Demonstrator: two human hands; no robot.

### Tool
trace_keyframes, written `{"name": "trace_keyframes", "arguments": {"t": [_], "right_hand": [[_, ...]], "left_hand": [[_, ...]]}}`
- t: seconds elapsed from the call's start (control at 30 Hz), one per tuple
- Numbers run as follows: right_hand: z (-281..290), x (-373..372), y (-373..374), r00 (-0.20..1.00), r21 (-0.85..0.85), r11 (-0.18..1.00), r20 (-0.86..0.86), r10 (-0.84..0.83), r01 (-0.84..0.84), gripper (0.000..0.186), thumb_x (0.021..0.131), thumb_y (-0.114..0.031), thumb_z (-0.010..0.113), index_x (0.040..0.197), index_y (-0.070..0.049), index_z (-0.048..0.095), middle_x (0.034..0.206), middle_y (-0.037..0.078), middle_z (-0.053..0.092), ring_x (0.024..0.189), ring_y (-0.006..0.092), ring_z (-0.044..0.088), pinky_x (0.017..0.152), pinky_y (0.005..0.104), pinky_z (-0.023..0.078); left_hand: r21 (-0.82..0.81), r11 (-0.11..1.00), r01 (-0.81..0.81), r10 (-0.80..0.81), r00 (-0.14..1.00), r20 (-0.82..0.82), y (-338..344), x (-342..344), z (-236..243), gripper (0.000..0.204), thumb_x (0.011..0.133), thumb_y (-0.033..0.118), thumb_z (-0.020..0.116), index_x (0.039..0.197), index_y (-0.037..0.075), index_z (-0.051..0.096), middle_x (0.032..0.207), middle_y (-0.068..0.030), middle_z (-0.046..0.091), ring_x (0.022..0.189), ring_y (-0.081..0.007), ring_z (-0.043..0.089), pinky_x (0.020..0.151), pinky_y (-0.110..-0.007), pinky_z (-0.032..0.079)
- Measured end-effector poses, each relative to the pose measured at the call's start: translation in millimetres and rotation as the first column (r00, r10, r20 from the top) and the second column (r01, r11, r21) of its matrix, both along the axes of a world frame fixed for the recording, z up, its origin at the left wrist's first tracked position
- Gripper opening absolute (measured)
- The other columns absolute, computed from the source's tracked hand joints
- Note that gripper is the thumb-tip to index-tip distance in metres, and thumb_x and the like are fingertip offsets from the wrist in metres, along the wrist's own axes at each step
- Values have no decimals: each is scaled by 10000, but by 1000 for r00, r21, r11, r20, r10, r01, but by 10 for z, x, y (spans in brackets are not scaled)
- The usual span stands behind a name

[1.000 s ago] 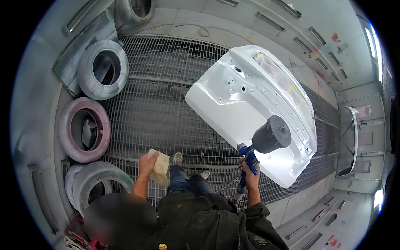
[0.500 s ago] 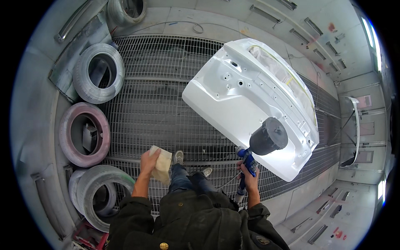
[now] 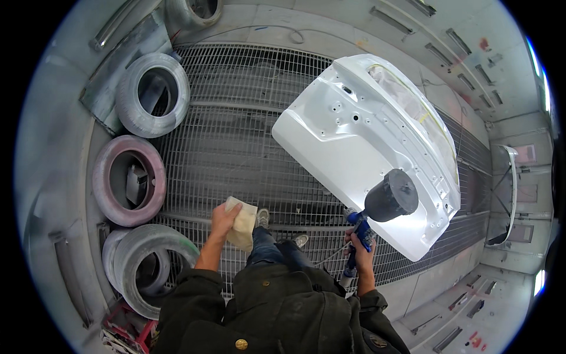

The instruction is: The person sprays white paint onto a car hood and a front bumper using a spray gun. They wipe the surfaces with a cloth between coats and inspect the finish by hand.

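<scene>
My left hand (image 3: 224, 219) is closed on a folded cream cloth (image 3: 242, 230). My right hand (image 3: 361, 251) grips a blue spray gun (image 3: 362, 229) with a dark grey cup (image 3: 390, 193) on top and a hose hanging below. Beyond the gun lies a large white car tailgate panel (image 3: 330, 141) with holes and a masked window opening (image 3: 404, 94). The cup overlaps the panel in the view; whether anything touches it I cannot tell.
Several overspray-coated tires (image 3: 127, 95) line the left wall beside a leaning sheet (image 3: 97, 94). Underfoot is grated floor (image 3: 206, 135). A white curved panel (image 3: 508, 177) stands at the right. A red crate (image 3: 135, 324) sits at the lower left; a hose (image 3: 277, 28) runs along the far edge.
The view has shifted slightly, so the tires and tailgate sit a little further right. My left hand, with the cloth, has moved somewhat up and right in the picture; both grips are unchanged.
</scene>
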State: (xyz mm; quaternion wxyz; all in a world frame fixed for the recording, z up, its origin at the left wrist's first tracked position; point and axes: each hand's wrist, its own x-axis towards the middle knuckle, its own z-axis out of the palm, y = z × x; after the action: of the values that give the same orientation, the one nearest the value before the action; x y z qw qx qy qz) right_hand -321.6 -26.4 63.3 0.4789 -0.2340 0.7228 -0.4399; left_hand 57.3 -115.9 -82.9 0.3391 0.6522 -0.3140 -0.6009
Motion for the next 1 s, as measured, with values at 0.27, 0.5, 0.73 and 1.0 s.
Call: {"name": "trace_keyframes", "arguments": {"t": [0.27,0.5,0.73,1.0], "right_hand": [[-33,-83,7,1000,-6,1000,-25,13,-13,153,882,-114,632,981,0,659,892,70,668,762,120,633,463,251,514],[-49,-126,68,1000,-9,1000,-20,-14,14,152,876,-116,642,980,-7,659,909,76,670,779,125,638,462,256,515],[0,-121,67,1000,-38,999,-1,-23,23,155,886,-147,652,971,-18,671,844,39,648,706,100,607,459,237,503],[-326,-99,-261,1000,-150,989,-23,-18,14,341,870,-155,665,1178,-29,591,817,35,637,621,97,592,443,243,488]], "left_hand": [[37,999,-10,8,999,53,160,221,-343,275,833,219,712,969,-18,681,874,-83,704,766,-164,656,703,-321,502],[87,996,31,-54,961,273,305,409,-843,383,772,268,763,985,-38,675,921,-144,707,840,-256,681,763,-377,503],[198,978,68,-151,884,443,791,759,-1418,434,692,255,803,1001,-20,670,968,-171,697,916,-320,671,812,-416,499],[84,995,46,-82,866,493,610,986,-1597,472,665,122,803,1080,-14,622,1021,-167,683,917,-313,668,825,-410,509]]}}
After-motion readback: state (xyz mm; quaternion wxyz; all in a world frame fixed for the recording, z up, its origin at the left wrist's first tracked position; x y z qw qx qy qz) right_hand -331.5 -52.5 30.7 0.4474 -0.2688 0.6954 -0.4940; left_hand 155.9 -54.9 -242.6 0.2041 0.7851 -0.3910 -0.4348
